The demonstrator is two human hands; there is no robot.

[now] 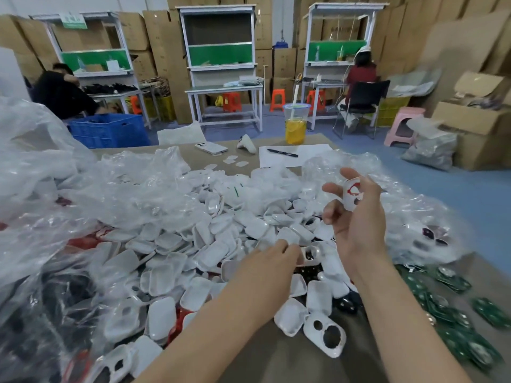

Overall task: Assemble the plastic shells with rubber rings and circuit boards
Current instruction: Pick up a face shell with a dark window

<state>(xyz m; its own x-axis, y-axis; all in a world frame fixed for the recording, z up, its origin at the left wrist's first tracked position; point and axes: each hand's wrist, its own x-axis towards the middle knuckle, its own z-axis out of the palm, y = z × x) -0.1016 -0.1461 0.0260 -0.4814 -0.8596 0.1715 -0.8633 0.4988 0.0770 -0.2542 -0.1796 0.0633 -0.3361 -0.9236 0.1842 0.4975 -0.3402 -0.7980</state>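
A ringed shell (351,193), red showing in it, is pinched between thumb and fingers of the right hand (359,225), which is raised over the right side of the shell pile (210,252); its lower fingers are loosely curled. Within the pile's near right part, a holed shell (310,255) is gripped at its edge by the curled fingers of the left hand (276,254). Green boards (456,313) are spread right of the pile. Clear bags (110,194) are heaped at its left. A cup (296,125) is seen beyond it.
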